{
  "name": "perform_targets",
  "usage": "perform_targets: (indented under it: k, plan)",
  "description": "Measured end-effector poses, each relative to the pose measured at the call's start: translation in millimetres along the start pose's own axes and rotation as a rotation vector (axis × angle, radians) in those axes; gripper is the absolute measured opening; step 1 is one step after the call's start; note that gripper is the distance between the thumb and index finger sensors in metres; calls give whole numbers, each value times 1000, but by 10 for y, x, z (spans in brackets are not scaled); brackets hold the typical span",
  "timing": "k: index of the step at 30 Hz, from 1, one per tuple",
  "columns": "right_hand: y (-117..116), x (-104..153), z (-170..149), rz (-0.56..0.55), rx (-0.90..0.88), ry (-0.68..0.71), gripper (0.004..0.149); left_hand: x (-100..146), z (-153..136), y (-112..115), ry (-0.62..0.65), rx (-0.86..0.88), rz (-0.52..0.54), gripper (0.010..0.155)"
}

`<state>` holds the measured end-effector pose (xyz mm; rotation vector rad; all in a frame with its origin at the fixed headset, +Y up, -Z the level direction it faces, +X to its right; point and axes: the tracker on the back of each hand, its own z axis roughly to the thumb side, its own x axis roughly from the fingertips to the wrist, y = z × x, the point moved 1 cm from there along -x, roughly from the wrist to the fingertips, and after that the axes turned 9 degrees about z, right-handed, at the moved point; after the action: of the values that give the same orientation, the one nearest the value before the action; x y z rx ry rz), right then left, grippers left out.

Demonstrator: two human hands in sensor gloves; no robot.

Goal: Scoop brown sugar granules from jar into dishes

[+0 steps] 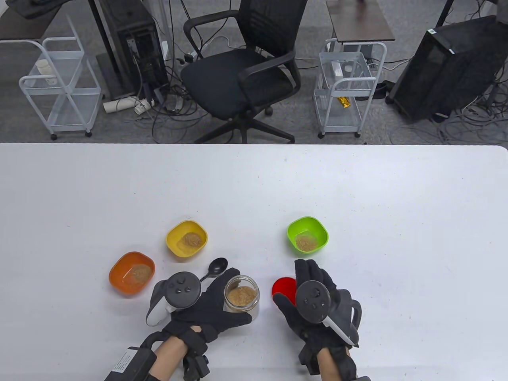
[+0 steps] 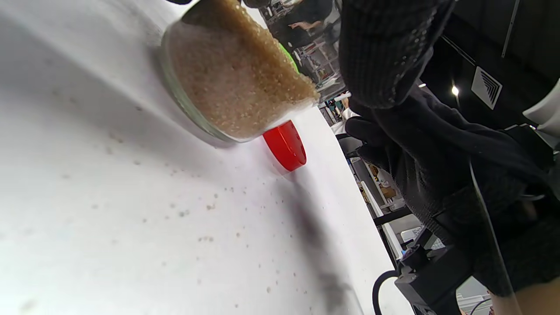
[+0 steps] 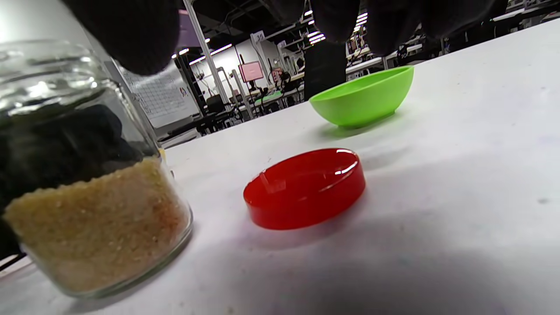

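A glass jar [image 1: 242, 297] part full of brown sugar stands open on the white table [image 1: 254, 190]. My left hand [image 1: 227, 297] grips the jar from its left side, fingers behind it and thumb in front. The jar also shows in the left wrist view [image 2: 236, 78] and the right wrist view [image 3: 87, 197]. A red lid [image 1: 282, 289] lies upside down to the right of the jar. My right hand [image 1: 302, 281] hovers over the lid's right part, fingers spread, holding nothing. Orange [image 1: 131, 273], yellow [image 1: 187, 239] and green [image 1: 307, 235] dishes each hold some sugar.
A black spoon [image 1: 216, 268] lies on the table just behind my left hand. Loose sugar grains are scattered on the table near the jar [image 2: 192, 210]. The green dish [image 3: 363, 96] sits just beyond the red lid [image 3: 305, 188]. An office chair [image 1: 242, 67] stands past the far edge.
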<state>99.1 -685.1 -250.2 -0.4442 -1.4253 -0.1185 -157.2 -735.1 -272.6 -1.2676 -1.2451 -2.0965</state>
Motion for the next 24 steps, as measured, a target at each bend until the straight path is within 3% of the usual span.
perform_targets:
  k: [12, 21, 24]
  plan:
    - [-209, -362, 200, 228, 283, -82, 91, -14, -4, -5, -16, 0, -11, 111]
    - [-348, -554, 237, 287, 366, -102, 83, -18, -6, -9, -21, -9, -17, 111]
    - [-359, -551, 241, 262, 402, -95, 80, -19, -5, -10, -22, -9, -17, 111]
